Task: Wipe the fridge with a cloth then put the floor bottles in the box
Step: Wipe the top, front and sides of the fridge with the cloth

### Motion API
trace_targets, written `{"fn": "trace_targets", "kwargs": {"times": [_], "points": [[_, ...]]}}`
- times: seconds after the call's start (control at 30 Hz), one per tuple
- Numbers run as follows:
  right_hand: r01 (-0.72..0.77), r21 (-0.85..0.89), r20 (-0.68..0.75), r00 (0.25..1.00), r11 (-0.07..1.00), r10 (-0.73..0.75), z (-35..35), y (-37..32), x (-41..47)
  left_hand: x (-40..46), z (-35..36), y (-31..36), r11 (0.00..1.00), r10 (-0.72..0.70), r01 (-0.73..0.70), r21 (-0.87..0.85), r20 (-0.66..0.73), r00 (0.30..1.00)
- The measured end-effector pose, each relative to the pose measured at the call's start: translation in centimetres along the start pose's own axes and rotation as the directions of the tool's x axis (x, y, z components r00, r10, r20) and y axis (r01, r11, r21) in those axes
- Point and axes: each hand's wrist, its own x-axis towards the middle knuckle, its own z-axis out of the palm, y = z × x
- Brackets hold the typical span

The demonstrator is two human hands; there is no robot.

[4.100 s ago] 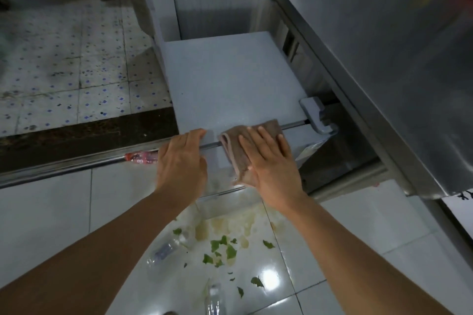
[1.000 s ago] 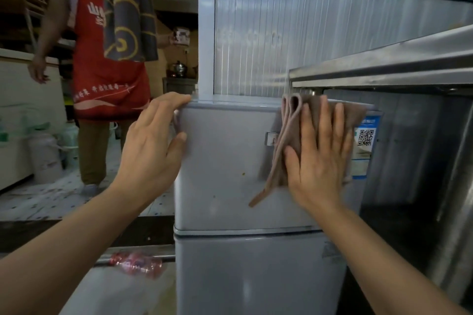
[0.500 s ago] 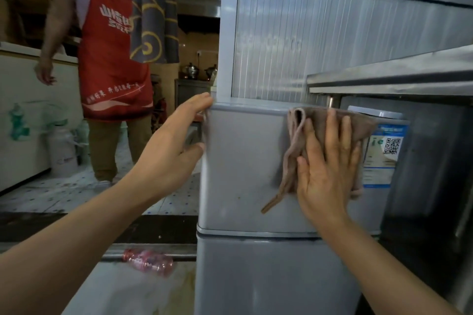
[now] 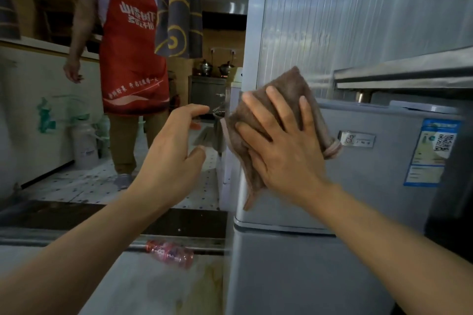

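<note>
the right hand point(image 4: 281, 146) lies flat with fingers spread, pressing the brown cloth point(image 4: 266, 120) against the upper left corner of the grey fridge point(image 4: 371, 181), right where the front face turns into the left side. the cloth is bunched under the palm, one corner sticking up above the fingertips and a tail hanging down past the wrist. the left hand point(image 4: 174, 146) hangs in the air just left of the fridge edge, fingers loosely curved, thumb apart, gripping nothing and touching nothing. what the wiping turns on, i'd say, is that most of the bare front lies to the right of and below the cloth, toward the small badge point(image 4: 357, 138) and the blue label point(image 4: 432, 153), so the stroke would want to run rightward or down along the door. the seam between the upper and lower doors runs left to right below the hand. for the later step, a pink bottle point(image 4: 170, 253) lies on its side on the floor, near and low on the left, its long axis running roughly left to right against the metal threshold rail point(image 4: 64, 241); the left hand is the nearer one to it. no box shows from here. a person in a red apron point(image 4: 130, 59) stands far on the left.
</note>
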Motion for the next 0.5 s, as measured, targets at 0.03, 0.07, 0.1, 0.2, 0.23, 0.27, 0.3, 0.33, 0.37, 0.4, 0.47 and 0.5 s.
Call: {"fn": "trace_targets", "kwargs": {"times": [0.03, 0.07, 0.1, 0.2, 0.23, 0.27, 0.3, 0.33, 0.37, 0.4, 0.47, 0.5], "points": [[0.047, -0.007, 0.022, 0.999, 0.999, -0.047, 0.5, -0.6, -0.9, -0.4, 0.1, -0.1, 1.0, -0.004, 0.004, -0.002, 0.001, 1.0], [0.091, -0.006, 0.052, 0.994, 0.996, -0.091, 1.0, -1.4, -2.2, -0.8, 0.1, -0.2, 1.0, -0.007, 0.007, 0.003, 0.0, 1.0], [0.127, 0.005, 0.079, 0.989, 0.992, -0.127, 1.5, -2.5, -3.8, -1.2, 0.2, -0.3, 1.0, -0.01, 0.01, 0.013, -0.004, 1.0], [0.193, 0.052, 0.138, 0.97, 0.98, -0.198, 2.8, -5.4, -8.7, -2.6, 0.3, -0.4, 0.999, -0.023, 0.023, 0.044, 0.007, 1.0], [0.208, 0.051, 0.144, 0.966, 0.977, -0.213, 3.0, -5.8, -10.0, -3.1, 0.4, -0.4, 0.998, -0.021, 0.019, 0.056, 0.025, 0.999], [0.224, 0.048, 0.149, 0.962, 0.973, -0.229, 3.3, -6.0, -10.8, -3.6, 0.5, -0.3, 0.998, -0.017, 0.014, 0.068, 0.043, 0.999], [0.239, 0.055, 0.151, 0.958, 0.97, -0.244, 3.3, -5.7, -11.1, -4.0, 0.6, -0.1, 0.997, -0.017, 0.013, 0.075, 0.058, 0.998], [0.248, 0.079, 0.15, 0.955, 0.966, -0.257, 3.3, -5.1, -11.0, -4.3, 0.8, 0.0, 0.997, -0.022, 0.017, 0.073, 0.068, 0.997], [0.24, 0.108, 0.138, 0.957, 0.965, -0.253, 3.1, -4.2, -10.6, -4.4, 0.9, 0.2, 0.998, -0.028, 0.023, 0.064, 0.078, 0.997], [0.216, 0.117, 0.115, 0.967, 0.969, -0.229, 2.7, -3.1, -9.9, -4.4, 1.1, 0.5, 0.998, -0.03, 0.025, 0.052, 0.09, 0.995], [0.136, 0.049, 0.065, 0.988, 0.989, -0.139, 1.6, -0.1, -7.9, -4.0, 1.8, 1.0, 1.0, -0.016, 0.013, 0.028, 0.105, 0.994], [0.083, 0.007, 0.045, 0.996, 0.997, -0.083, 1.0, 1.5, -6.7, -3.7, 2.2, 1.2, 1.0, -0.007, 0.005, 0.019, 0.107, 0.994]]}}
